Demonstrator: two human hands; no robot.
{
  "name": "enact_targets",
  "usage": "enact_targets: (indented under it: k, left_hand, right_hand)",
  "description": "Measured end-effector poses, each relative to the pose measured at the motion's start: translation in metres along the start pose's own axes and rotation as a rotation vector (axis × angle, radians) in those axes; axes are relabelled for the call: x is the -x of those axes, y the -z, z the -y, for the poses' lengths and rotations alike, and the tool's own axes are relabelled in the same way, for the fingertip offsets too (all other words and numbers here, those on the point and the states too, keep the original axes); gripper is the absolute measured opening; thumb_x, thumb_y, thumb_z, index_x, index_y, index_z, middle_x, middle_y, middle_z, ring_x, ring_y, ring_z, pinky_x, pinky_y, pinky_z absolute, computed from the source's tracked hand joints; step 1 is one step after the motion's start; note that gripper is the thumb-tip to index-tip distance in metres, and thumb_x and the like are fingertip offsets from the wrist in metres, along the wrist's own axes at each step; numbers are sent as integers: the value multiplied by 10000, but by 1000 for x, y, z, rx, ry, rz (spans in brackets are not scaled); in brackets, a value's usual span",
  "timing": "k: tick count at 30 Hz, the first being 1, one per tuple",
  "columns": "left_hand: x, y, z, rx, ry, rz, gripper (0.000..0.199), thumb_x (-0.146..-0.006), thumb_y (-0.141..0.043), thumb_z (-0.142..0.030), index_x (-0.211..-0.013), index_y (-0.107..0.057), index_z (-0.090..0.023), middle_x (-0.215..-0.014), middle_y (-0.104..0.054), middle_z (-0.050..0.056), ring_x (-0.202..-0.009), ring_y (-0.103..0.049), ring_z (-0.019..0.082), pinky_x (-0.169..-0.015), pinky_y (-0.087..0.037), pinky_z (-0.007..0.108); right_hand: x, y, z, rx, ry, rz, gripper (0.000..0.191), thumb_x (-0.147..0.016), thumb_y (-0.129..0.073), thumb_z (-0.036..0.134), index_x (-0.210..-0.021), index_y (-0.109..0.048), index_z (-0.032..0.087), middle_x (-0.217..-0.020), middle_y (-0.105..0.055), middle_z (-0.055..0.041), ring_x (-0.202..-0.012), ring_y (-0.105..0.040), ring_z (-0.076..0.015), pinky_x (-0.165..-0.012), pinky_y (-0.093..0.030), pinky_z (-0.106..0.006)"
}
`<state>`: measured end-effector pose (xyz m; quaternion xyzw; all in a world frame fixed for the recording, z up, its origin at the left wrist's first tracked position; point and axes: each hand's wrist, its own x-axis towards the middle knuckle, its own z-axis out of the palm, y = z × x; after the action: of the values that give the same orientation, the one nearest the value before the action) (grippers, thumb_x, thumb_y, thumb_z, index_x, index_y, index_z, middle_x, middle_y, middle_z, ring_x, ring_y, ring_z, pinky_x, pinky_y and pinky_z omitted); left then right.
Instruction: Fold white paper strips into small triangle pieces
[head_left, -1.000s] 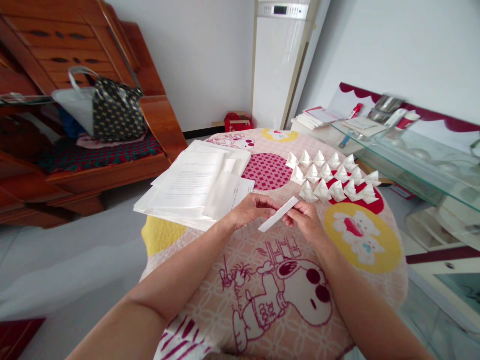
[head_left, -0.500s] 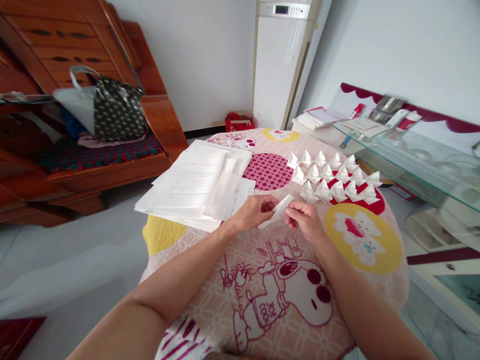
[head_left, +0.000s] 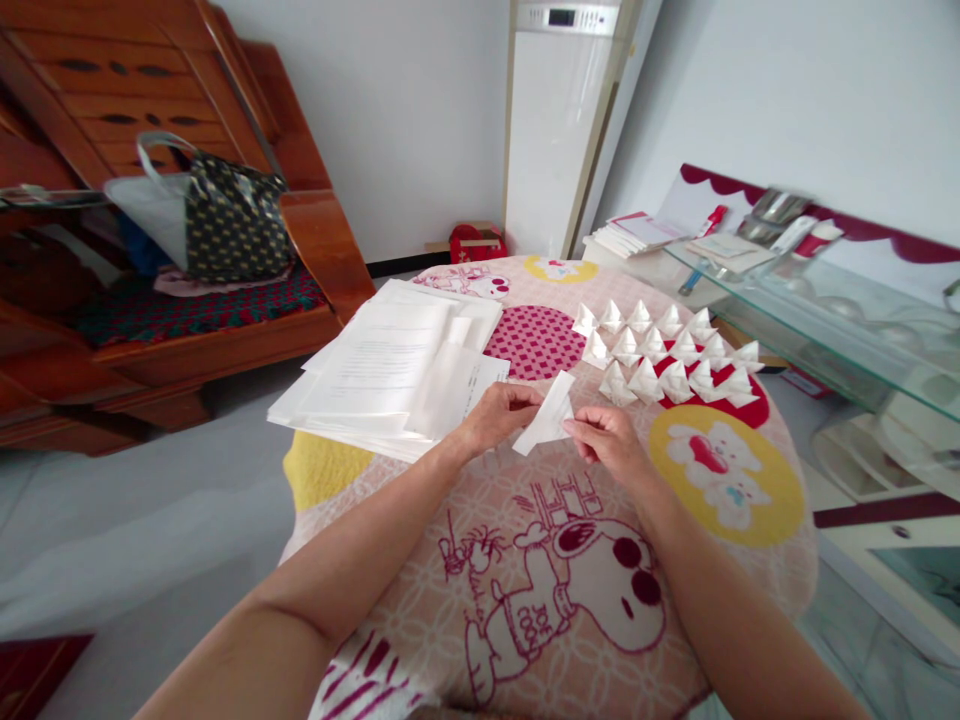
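Observation:
A small folded piece of white paper (head_left: 547, 415) is held between my two hands above the patterned tablecloth (head_left: 420, 560). My left hand (head_left: 499, 415) pinches its left side, and my right hand (head_left: 606, 438) grips its right corner with thumb and fingers. Its long flat band faces me at a slant. Beyond my right hand stand several folded paper boats (head_left: 646, 380) in three rows. A stack of white paper sheets (head_left: 382, 360), some printed, lies just past my left hand.
A glass-topped cabinet (head_left: 862, 320) with papers and a metal container runs along the right. To the left is a wooden bench (head_left: 307, 240) bearing a dark patterned bag (head_left: 232, 220). Behind the table, a red box (head_left: 478, 243) sits near a tall white air conditioner (head_left: 555, 130).
The folded paper has turned in my fingers, from nearly edge-on to showing its broad face. Both hands have shifted only slightly; the boats and the sheets stay where they were.

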<state>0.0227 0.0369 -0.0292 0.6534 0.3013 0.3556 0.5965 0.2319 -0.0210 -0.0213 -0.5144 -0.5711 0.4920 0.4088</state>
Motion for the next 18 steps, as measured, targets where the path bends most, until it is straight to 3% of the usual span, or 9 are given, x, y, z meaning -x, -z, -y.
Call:
enact_targets:
  k: [4,7,10,12,14,18]
  left_hand:
    - [0,2,-1,-147,-40,-40,484,-918,-632,-563,-682,-701,-147,-760,-683,52,-718,-611,151,-651,-483,262]
    - [1,2,-3,-217,-93,-98,363,-840,-748,-507,-702,-743,-171,-983,-727,77,-908,-645,188,-787,-513,291]
    - [2,1,-6,-159,-81,-147,280,-811,-784,-463,-744,-774,-192,-1039,-720,76,-965,-640,193,-856,-513,312]
    - [4,-2,-9,-60,-65,-84,285,-825,-774,-470,-767,-779,-191,-1059,-717,81,-957,-643,192,-861,-518,326]
    - [4,-4,-11,20,-69,13,305,-838,-769,-480,-780,-778,-181,-1150,-706,101,-1012,-647,208,-910,-515,355]
    - [4,-7,-10,63,-64,101,376,-866,-744,-519,-776,-765,-155,-1407,-595,135,-1241,-580,276,-1054,-452,412]
  right_hand:
    - [1,-2,-1,22,12,-24,464,-798,-751,503,-517,-531,206,-459,-523,27,-405,-433,-89,-412,-301,-227]
    - [0,-3,-3,-5,13,-25,462,-812,-733,531,-537,-560,203,-479,-555,12,-421,-468,-101,-420,-338,-231]
    - [-3,-2,-7,-123,38,-126,387,-836,-692,543,-650,-646,207,-598,-655,-19,-505,-566,-142,-474,-441,-255]
    - [-6,-1,-9,-208,73,-166,259,-824,-709,470,-765,-703,219,-735,-719,-29,-636,-644,-170,-587,-522,-280]
    - [-7,0,-11,-268,89,-123,145,-806,-713,362,-855,-737,227,-866,-753,-30,-779,-685,-190,-720,-550,-300]
    - [-5,-4,-11,-319,81,28,178,-801,-638,196,-923,-766,222,-1006,-767,-23,-957,-686,-195,-854,-511,-282]
